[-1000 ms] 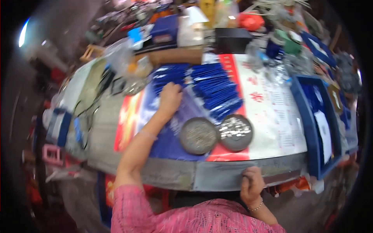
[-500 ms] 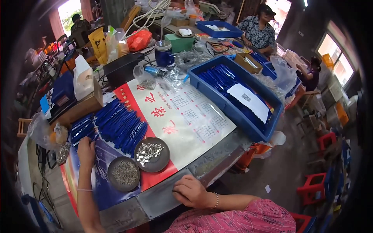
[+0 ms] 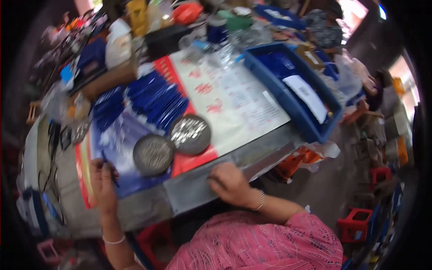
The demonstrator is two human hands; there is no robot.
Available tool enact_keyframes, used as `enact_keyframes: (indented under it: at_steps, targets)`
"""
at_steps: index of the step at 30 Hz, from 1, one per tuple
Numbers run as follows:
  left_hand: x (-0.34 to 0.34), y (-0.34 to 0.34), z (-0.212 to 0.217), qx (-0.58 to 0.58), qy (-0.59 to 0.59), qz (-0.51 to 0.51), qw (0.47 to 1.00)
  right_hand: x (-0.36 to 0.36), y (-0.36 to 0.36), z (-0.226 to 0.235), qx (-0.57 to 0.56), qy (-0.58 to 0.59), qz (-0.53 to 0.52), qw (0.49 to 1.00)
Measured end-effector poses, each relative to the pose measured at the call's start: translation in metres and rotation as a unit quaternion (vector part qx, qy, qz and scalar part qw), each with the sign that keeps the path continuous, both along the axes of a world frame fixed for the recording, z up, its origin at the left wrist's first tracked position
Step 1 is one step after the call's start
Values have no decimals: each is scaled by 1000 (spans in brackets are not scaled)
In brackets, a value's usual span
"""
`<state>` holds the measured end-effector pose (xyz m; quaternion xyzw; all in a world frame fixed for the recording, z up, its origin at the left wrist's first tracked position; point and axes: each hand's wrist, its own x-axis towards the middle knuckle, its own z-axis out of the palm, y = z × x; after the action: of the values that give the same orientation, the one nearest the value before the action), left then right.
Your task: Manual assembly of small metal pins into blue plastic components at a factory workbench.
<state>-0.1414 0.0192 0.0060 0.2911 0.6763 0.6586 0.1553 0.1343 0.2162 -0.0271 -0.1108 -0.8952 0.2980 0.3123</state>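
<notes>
My left hand (image 3: 103, 176) is closed on a slim dark-blue piece (image 3: 116, 180), above the near left part of the printed sheet; blur hides its exact kind. By the table's front edge, my right hand (image 3: 229, 182) is curled, and whatever its fingers may hold is hidden. Between the hands sit two round dark dishes. One dish (image 3: 154, 172) contains fine grey metal bits (image 3: 153, 154); the other dish (image 3: 201, 146) has shiny silvery small parts (image 3: 188, 131). Beyond them lies a spread of slim blue pieces (image 3: 157, 96), with a second bunch (image 3: 108, 108) to its left.
A blue bin (image 3: 270, 92) with more blue pieces and a white paper stands at the right on a calendar sheet (image 3: 225, 90). A cardboard box (image 3: 108, 78) and plastic bags (image 3: 56, 101) are at the left. Red stools (image 3: 355, 222) are on the floor; people sit farther off.
My left hand has come from the left bunch of blue pieces toward me, now with a slim blue piece in it. My right hand stays curled by the table edge. The view has shifted.
</notes>
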Motion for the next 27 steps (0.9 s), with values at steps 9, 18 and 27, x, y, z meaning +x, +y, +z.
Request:
enact_keyframes:
  at_steps: [9,18,27]
  targets:
    - [148,-40,-18,59,-185,-61,979,-51,37,44,0,-121,87,989]
    - [180,-39,-24,49,-288,-98,951,-113,67,44,148,-185,102,966]
    - [171,-26,-23,38,-315,-45,947,-153,34,30,254,-186,198,928]
